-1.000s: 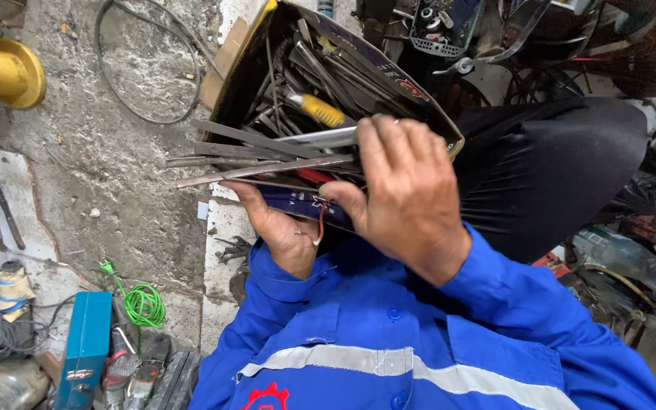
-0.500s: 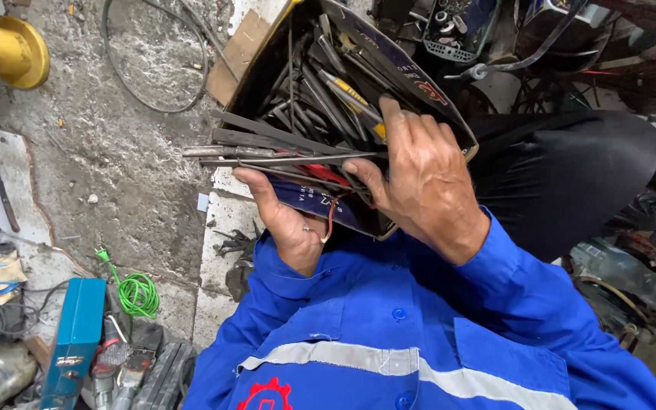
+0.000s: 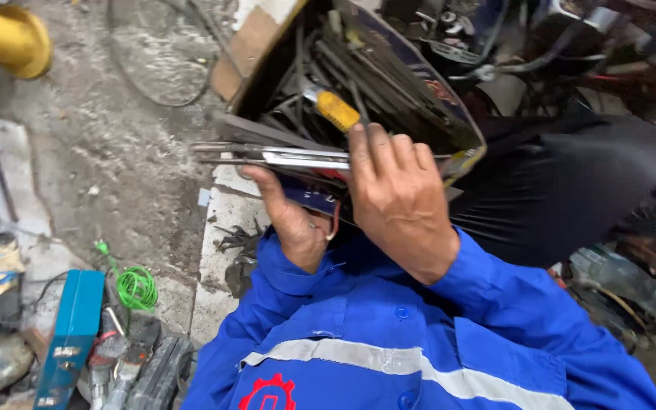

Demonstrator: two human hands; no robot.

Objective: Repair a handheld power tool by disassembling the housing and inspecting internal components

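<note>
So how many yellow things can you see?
2. One yellow handle lies among the metal tools in the box, just above the right hand. One big yellow pipe piece sits on the ground at the top left. Others may hide in the box.

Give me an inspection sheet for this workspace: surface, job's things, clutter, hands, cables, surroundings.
Surface: rough grey concrete floor, stained and gritty.
Job's things: cardboard box tilted up, packed with long metal tools; a bundle of flat metal tools sticks out at its lower edge; yellow-handled tool inside.
Clutter: blue case, assorted tools beside it, yellow fitting.
Hands: left hand supports the box from below; right hand lies over the box edge, fingertips on the tools.
Cables: green wire coil; black loop.
Surroundings: machine parts behind.
</note>
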